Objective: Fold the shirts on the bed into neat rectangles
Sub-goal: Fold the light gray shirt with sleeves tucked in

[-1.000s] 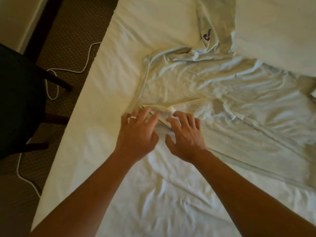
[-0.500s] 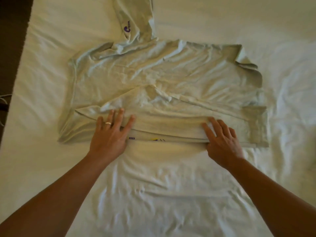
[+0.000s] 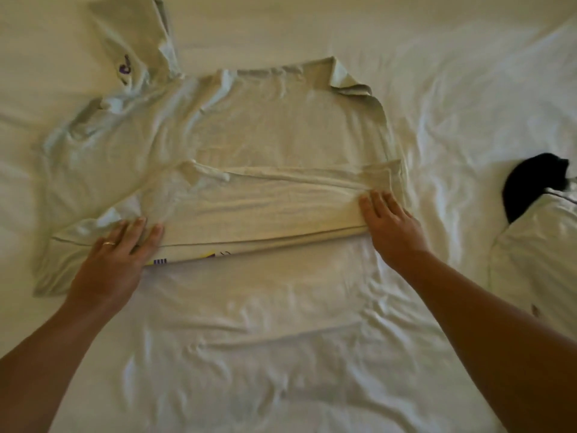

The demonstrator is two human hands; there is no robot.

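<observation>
Two hands lie flat on one pale shirt (image 3: 249, 139), which is spread across the middle of the white bed (image 3: 249, 339), its collar end toward the left of the frame and its hem toward the right. The near side has been turned over into a long band (image 3: 256, 214) running left to right. The left hand (image 3: 115, 254) presses the band's lower-left end, fingers (image 3: 137, 228) straight and slightly spread, a ring on one. The right hand (image 3: 390, 223) presses the band's right end near the hem, fingers straight and close together. Neither hand pinches any cloth.

Several things could spoil the rectangle from here. A strip of printed fabric (image 3: 187, 259) peeks out beneath the fold's lower edge, which suggests the layers are not squared; creasing now would likely lock in that offset. The hem corner (image 3: 346, 79) at upper centre is curled over, and the sleeve (image 3: 131, 42) at upper left sticks out with a bunched shoulder below it, so folding the far side across may trap lumps. The bed sheet itself is rumpled and soft, so sliding palms could drag the shirt along with it. At right, a dark object (image 3: 524, 185) sits by a pillow (image 3: 537, 260), well apart from the work.
</observation>
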